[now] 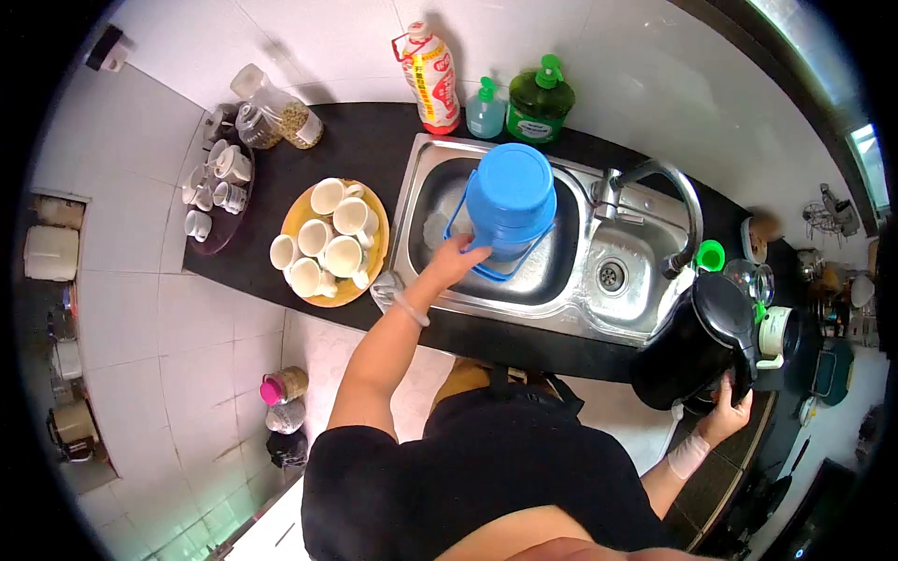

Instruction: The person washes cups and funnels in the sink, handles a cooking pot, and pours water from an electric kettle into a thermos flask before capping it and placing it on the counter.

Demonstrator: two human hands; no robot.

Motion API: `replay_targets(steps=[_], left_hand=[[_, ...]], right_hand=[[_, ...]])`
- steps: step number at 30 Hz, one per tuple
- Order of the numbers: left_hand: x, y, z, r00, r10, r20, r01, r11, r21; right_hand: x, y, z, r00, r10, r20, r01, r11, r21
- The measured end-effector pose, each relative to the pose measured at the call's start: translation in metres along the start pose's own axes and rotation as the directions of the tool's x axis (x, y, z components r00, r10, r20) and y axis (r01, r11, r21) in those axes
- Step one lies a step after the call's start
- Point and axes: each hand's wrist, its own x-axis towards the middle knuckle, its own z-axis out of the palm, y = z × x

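Observation:
A blue lidded plastic jug (513, 201) with a carrying handle stands in the large basin of the steel sink (404, 206). My left hand (456, 262) is closed at its near left side, gripping the handle; the fingertips are partly hidden. On the right, my right hand (728, 413) is wrapped around the handle of a large black electric kettle (687, 341). The kettle is tilted beside the sink's right edge, its dark lid facing up. What lies inside the jug and the kettle is hidden.
A yellow plate (323, 301) of several white mugs sits left of the sink. Behind stand a red-capped bottle (434, 79), a small pump bottle (485, 112) and a green pump bottle (540, 103). The faucet (687, 206) arches over the small basin. A dark tray (224, 229) holds cups.

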Motion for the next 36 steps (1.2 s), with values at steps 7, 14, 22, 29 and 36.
replay_targets(steps=[7, 14, 22, 29, 36], left_hand=[[0.022, 0.003, 0.018, 0.964, -0.131, 0.231, 0.234, 0.833, -0.502], [-0.015, 0.045, 0.012, 0.983, -0.102, 0.153, 0.177, 0.753, -0.634], [-0.058, 0.091, -0.060, 0.998, 0.066, -0.013, -0.053, 0.662, -0.748], [-0.041, 0.122, -0.119, 0.949, 0.151, -0.278, -0.308, 0.641, -0.703], [0.010, 0.138, -0.165, 0.885, 0.101, -0.455, -0.404, 0.653, -0.640]], right_hand=[[-0.004, 0.001, 0.004, 1.000, -0.014, -0.002, 0.014, 1.000, -0.017], [-0.002, 0.010, -0.003, 0.999, -0.001, 0.033, 0.002, 0.999, -0.046], [-0.002, 0.000, 0.001, 1.000, -0.007, 0.016, 0.007, 1.000, -0.015], [-0.004, 0.007, -0.002, 0.999, -0.035, -0.026, 0.037, 0.998, 0.054], [-0.011, -0.003, 0.000, 0.999, -0.034, -0.023, 0.035, 0.999, 0.008]])
